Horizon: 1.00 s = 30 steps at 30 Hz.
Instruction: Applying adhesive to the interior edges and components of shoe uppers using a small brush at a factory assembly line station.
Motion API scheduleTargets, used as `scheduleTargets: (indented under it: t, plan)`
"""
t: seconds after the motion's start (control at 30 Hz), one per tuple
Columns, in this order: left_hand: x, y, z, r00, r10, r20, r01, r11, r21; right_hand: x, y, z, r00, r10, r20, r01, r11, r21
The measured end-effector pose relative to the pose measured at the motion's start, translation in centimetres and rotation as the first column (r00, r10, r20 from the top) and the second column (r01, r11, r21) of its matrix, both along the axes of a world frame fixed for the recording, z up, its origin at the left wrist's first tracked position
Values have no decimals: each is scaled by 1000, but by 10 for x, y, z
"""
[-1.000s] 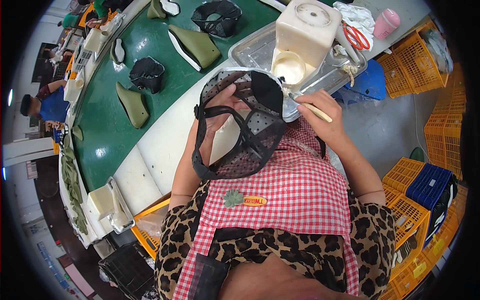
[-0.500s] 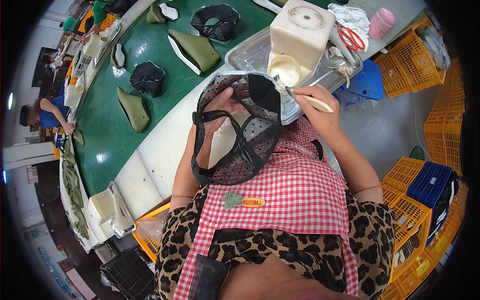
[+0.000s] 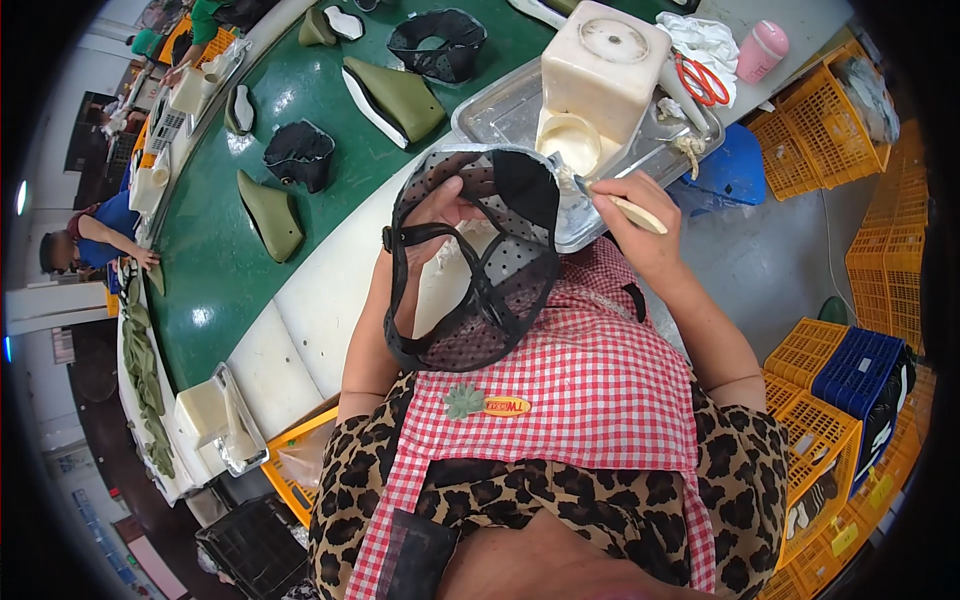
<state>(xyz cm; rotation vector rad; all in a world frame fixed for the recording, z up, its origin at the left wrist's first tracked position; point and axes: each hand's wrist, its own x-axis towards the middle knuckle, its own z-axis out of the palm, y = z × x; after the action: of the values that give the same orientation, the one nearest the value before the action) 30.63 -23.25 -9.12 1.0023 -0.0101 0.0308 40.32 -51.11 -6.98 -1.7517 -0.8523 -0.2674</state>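
My left hand is inside a black sheer polka-dot shoe upper with a strap and buckle, its fingers closed on the upper and seen through the mesh. Between the fingers of my right hand is a brush with a pale wooden handle. The brush head points to the cream-coloured mouth of a white plastic dispenser, beside the upper's far edge. White paste fills that mouth. Whether the bristles touch the paste is hard to make out.
The dispenser stands in a metal tray with red scissors. A pink bottle is behind it. Black uppers and olive shoe pieces lie on the green belt. Orange crates stand right; a co-worker is far left.
Pieces on the green belt have shifted slightly to the right. The co-worker's hand has moved a little over the belt. My hands and the upper have hardly moved.
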Motion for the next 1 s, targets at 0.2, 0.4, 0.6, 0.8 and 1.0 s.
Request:
scheduleTargets:
  t: [0.2, 0.4, 0.6, 0.8, 1.0]
  plan:
    - [-2, 5, -7, 999, 28, 39, -27, 999, -17, -6, 2, 21, 998, -4, 56, 0, 997, 73]
    - [-1, -4, 0, 996, 64, 63, -67, 997, 30, -9, 11, 3, 997, 40, -66, -38, 999, 31]
    - [-3, 14, -21, 980, 150, 132, -163, 982, 91, -25, -3, -9, 766, 243, -596, -209, 970, 127]
    - [-2, 15, -9, 949, 201, 244, -229, 969, 92, -28, -14, 3, 736, 301, -606, -243, 954, 179]
    - [-3, 21, 11, 900, 353, 256, -404, 895, 189, -35, 13, 2, 826, 279, -490, -169, 951, 258]
